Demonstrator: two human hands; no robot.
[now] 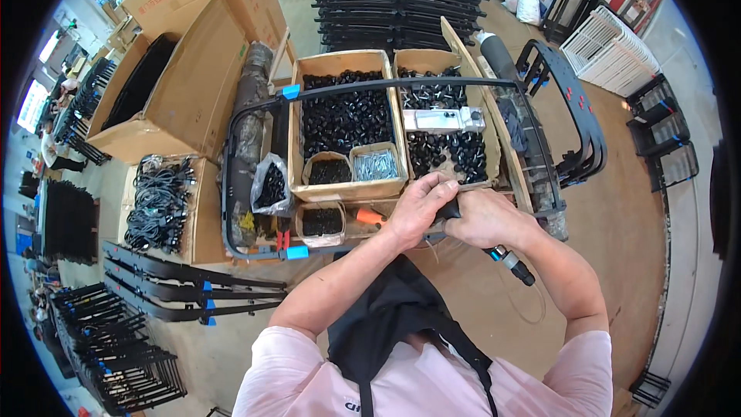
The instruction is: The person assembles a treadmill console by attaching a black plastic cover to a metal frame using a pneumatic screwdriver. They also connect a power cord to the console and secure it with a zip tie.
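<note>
My right hand is wrapped round a black power screwdriver, whose dark and silver end points down to the right, toward my body. Close beside it, my left hand is closed, its fingers bent near the right hand's fingertips. Something black shows between the two hands; what the left fingers hold is hidden. Both hands are over the near edge of a wooden box of small black knob-like parts. A black metal frame with blue pieces on it lies across the boxes.
A silver metal block rests on the right box. Beside it, a larger box holds black parts and silver screws. An orange-handled tool lies near my left wrist. Stacked black frames stand beyond; a cardboard box and cables are left.
</note>
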